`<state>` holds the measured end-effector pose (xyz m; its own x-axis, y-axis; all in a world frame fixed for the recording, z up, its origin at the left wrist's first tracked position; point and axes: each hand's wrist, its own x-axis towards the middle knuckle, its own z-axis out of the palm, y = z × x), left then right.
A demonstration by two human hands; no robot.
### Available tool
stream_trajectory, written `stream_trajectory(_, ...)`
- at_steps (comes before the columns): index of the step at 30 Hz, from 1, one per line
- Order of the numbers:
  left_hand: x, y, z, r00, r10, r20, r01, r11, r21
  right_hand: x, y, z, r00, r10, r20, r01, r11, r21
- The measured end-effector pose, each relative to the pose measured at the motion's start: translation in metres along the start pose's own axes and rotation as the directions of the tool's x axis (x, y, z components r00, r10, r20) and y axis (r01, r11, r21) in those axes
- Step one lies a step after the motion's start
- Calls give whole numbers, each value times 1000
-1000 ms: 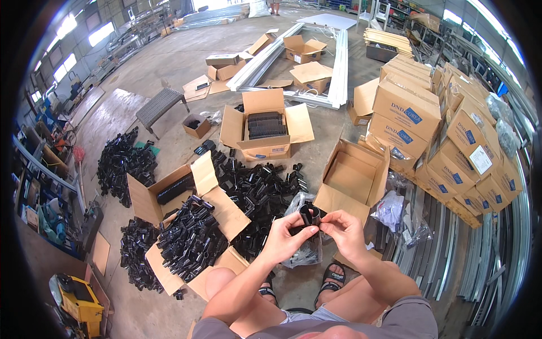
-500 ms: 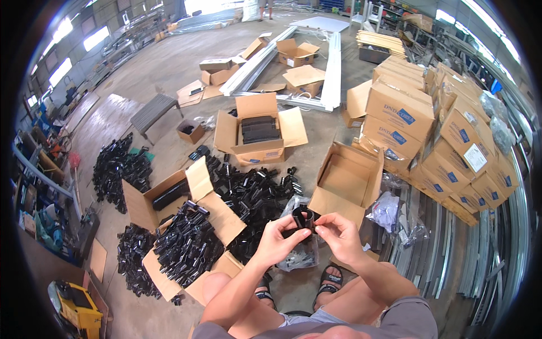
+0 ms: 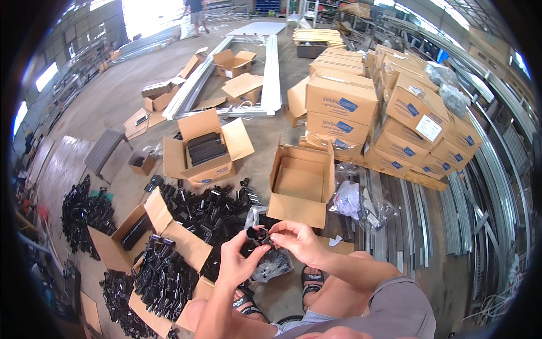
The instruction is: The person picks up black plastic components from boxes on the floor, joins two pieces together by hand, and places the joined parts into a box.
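Between my two hands, above my feet, is a small glossy black curved part (image 3: 257, 233). My left hand (image 3: 240, 259) grips it from the left with thumb and fingers. From the right, the pinched fingertips of my right hand (image 3: 297, 239) hold its edge; whether a second, smaller piece is between them I cannot tell. Just below the hands sits a clear plastic bag (image 3: 272, 265) of small pieces, partly hidden. Beyond my left hand a big heap of similar black parts (image 3: 206, 212) covers the floor. More black parts (image 3: 164, 265) are piled over an open carton's flaps.
An open carton (image 3: 305, 169) stands ahead of my hands. Another carton (image 3: 210, 170) holds neatly stacked black pieces. Stacked closed cartons (image 3: 341, 101) rise at right, beside long metal profiles (image 3: 406, 220). A white frame (image 3: 272, 79) lies farther off. A person (image 3: 196, 14) stands at the back.
My view has swung to the right, so the scene sits farther left. The black part has been tilted between my hands, and my right fingers now reach over its upper right side.
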<state>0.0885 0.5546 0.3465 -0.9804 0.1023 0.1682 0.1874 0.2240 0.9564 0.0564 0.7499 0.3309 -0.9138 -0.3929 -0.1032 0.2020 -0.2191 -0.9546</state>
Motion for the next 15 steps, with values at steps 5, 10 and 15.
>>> stream_trajectory(5, 3, -1, 5, 996, 83, -13, -83, 996, 38, 0, 1, -2, 998, -65, 26, 66, 998, -16)
stream_trajectory(10, -5, -9, -1, 1000, 4, -8, -6, 976, -218, 0, -2, 8, 991, -100, 86, 100, 995, 6)
stream_trajectory(15, 4, -9, 2, 1000, 13, 15, -10, 979, -204, -3, 0, 3, 1000, 10, 2, -10, 988, 156)
